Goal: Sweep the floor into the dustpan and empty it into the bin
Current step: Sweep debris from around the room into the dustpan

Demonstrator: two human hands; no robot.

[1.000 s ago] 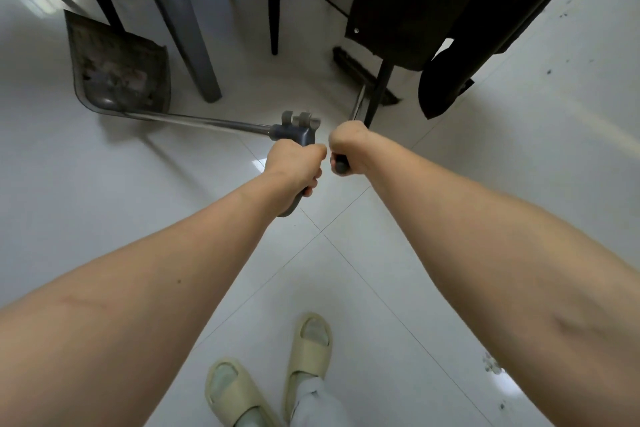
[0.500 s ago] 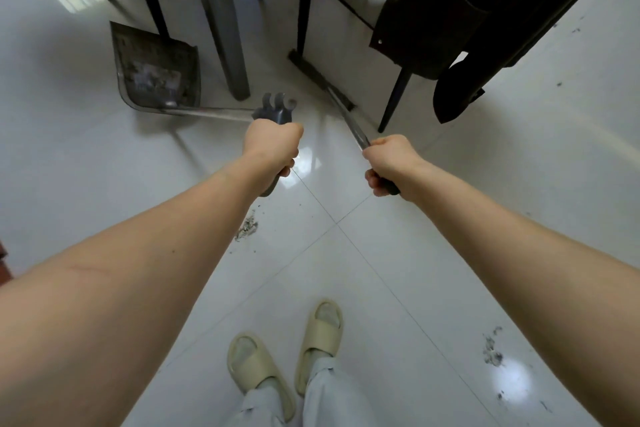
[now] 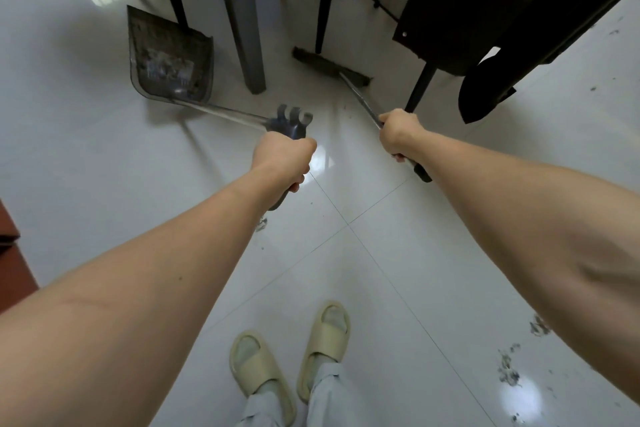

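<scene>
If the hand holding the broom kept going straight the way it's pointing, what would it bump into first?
Probably the broom head, since the right hand points along the broom handle toward it. The black chair leg stands close beside that line; depth is hard to judge.

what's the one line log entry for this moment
left hand: grips dustpan handle | right hand: grips broom | broom head on floor by chair | dirt unswept

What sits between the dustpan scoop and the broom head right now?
In the head view, a grey table leg stands on the floor between the dustpan scoop and the broom head. The floor around its foot looks bare.
</scene>
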